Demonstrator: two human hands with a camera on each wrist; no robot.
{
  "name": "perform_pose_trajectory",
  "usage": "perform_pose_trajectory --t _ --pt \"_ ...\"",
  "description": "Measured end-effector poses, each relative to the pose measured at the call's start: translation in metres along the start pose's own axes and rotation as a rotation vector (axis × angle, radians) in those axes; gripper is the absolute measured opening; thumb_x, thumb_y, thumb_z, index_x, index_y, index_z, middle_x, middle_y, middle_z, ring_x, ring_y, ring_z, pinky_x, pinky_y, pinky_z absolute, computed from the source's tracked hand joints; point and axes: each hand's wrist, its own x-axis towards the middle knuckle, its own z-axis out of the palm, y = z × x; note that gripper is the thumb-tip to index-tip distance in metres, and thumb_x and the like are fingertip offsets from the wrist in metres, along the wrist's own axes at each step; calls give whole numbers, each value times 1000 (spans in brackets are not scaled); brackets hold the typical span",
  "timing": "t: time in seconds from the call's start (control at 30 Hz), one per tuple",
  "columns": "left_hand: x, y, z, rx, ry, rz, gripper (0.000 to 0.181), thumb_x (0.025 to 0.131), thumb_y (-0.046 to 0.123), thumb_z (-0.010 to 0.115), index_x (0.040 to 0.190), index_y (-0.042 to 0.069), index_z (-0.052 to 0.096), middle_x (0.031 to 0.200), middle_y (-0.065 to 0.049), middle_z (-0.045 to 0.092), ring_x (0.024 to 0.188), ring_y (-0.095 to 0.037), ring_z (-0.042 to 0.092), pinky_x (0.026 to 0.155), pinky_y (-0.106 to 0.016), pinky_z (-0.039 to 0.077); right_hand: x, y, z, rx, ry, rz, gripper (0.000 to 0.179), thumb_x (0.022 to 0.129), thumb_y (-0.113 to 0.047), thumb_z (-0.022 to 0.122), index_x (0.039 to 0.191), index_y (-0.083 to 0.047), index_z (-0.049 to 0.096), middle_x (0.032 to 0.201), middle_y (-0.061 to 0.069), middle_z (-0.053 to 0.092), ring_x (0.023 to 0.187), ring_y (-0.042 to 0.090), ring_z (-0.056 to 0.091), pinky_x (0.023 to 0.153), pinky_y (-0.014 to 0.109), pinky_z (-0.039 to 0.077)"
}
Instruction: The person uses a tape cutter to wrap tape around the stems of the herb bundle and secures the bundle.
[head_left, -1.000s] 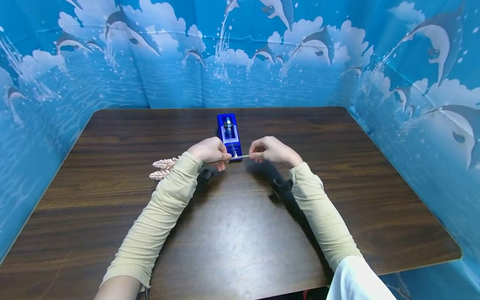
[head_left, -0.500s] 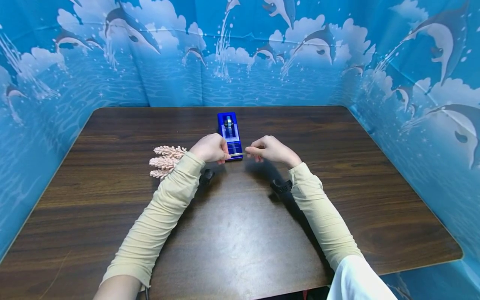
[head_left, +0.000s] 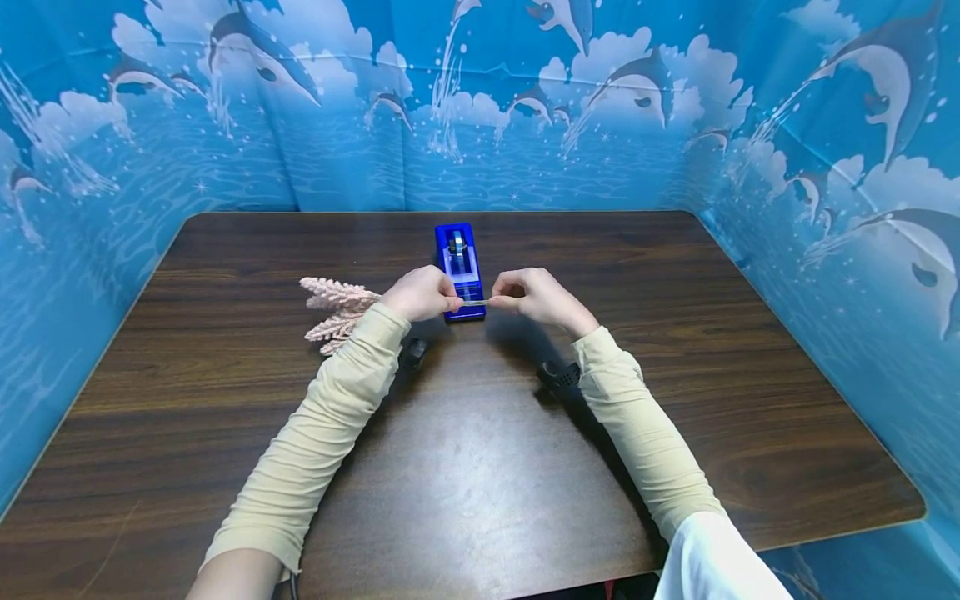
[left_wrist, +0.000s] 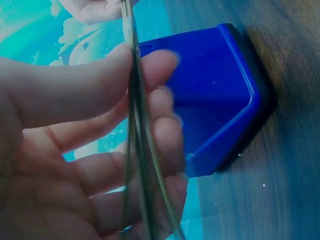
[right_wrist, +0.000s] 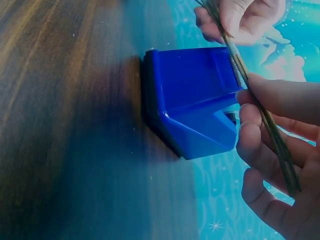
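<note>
Pink flower sprigs stick out to the left of my left hand, held clear of the table. Thumb and fingers of that hand pinch their bundled thin green-brown stems. My right hand pinches the same bundle closer to the stem ends, with a short gap between the hands. In that gap a shiny clear band, apparently tape, lies around the stems. Just behind the stems stands a blue tape dispenser, its roll toward the far end.
The dark wood-grain table has a dolphin-print curtain along its back and sides. A black wrist device hangs below the right wrist, another below the left.
The flower heads have swung and turned, spreading differently as the stems roll between the fingers. Both hands have risen slightly in the head view, the right a little leftward. The dispenser stays put.
</note>
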Motion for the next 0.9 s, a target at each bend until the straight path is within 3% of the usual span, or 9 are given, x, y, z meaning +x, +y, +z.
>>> perform_pose_trajectory --t 0.13,0.27,0.4,0.5,0.67,0.9 --pt "0 -1 2 -34 18 -20 15 87 15 69 78 4 65 68 -2 66 67 -18 62 66 -26 41 1 0 3 -5 13 -9 12 93 -20 65 88 -8 63 77 1 62 70 12 53 65 25 43" --pt "1 0 2 -81 20 -46 14 86 13 70 75 7 63 66 -4 71 67 -21 71 73 -29 45 4 2 6 -30 10 11 24 97 -25 58 90 -4 66 72 1 59 66 12 53 62 25 42" --pt "0 1 1 -94 4 -54 18 91 16 64 79 3 69 65 -5 70 66 -20 69 79 -32 48 5 2 9 -64 31 9 28 98 -26 57 88 -3 69 68 -1 56 63 12 49 61 25 40" --pt "0 2 0 -92 -2 -51 24 94 17 59 81 1 71 64 -4 68 63 -15 64 75 -29 47 5 2 9 -72 63 -5 24 96 -23 60 85 -3 68 69 -2 53 65 13 47 61 26 38" --pt "-1 3 -1 -72 78 -64 22 91 18 63 77 3 71 65 0 65 65 -14 53 64 -25 38 4 1 10 -52 106 -7 21 94 -22 63 86 -4 68 72 0 56 67 14 47 62 26 38" --pt "1 1 0 -70 141 -92 17 87 18 69 77 5 71 74 -4 65 75 -20 55 71 -30 41 5 -1 13 -32 136 -11 15 93 -19 65 85 -7 68 74 4 64 67 13 55 62 25 43"
